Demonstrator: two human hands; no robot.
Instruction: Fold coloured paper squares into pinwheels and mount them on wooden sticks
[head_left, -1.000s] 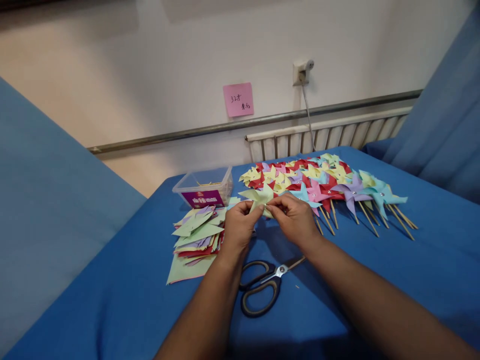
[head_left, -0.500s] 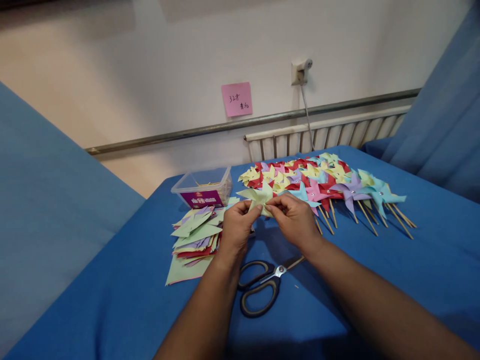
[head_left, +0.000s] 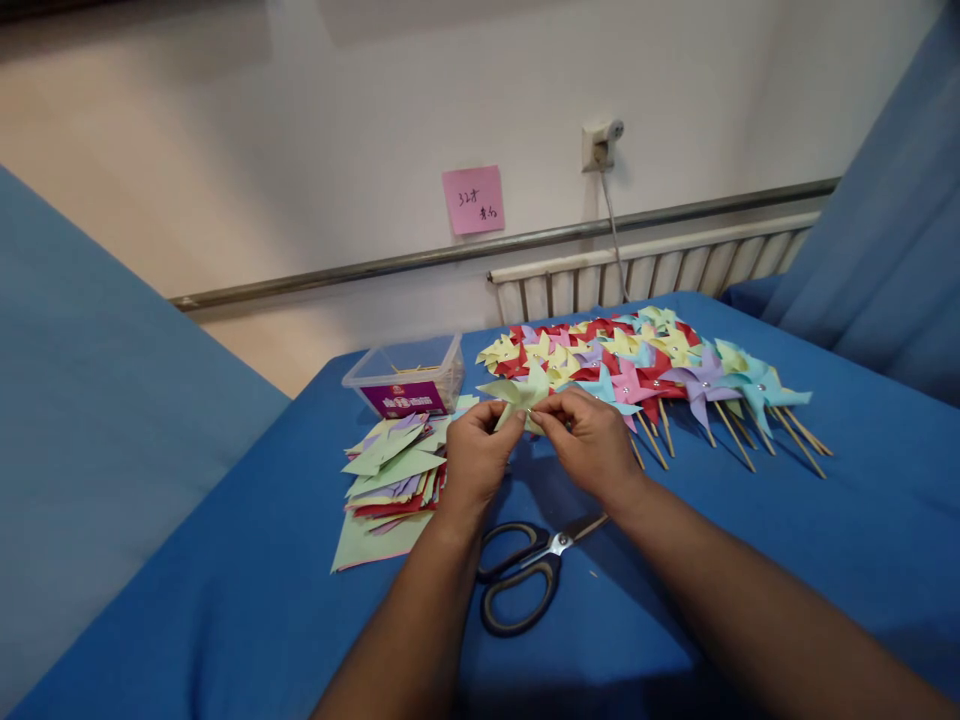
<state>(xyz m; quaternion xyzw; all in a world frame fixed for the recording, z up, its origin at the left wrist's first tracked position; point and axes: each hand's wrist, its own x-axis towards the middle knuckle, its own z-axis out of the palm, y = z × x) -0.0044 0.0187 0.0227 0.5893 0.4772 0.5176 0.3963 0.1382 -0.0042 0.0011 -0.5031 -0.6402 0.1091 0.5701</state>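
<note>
At frame centre: both hands are meeting above the blue table, pinching one pale green pinwheel between them.
Left hand: the left hand is curling nearly closed, its thumb and fingertips gripping the lower left part of the green paper.
Right hand: the right hand is likewise curling in, its fingertips pressing the paper at its middle from the right side.
Pinwheel's place: it is hovering just above the table, in front of the finished pile and right of the plastic box.
Change from earlier frames: almost nothing is shifting; the hands are keeping the same grip in the same spot, and only the fingertips are working slightly at the paper's centre. Everything lying on the table is staying put.
Counts: two hands, one pinwheel in hand, one pair of scissors, one clear plastic box, one pink note.
Finished pinwheels: too many overlapping to count; red, yellow, blue, purple and pink ones are lying in a spread at upper right of centre, their wooden sticks pointing toward the lower right.
Paper squares: one loose stack, sheets uncountable, lying just left of the left hand.
Scissors: lying shut below the hands, between the forearms.
Box: standing behind the paper stack, near the table's far edge.
Note: sticking to the wall, upper centre.
</note>
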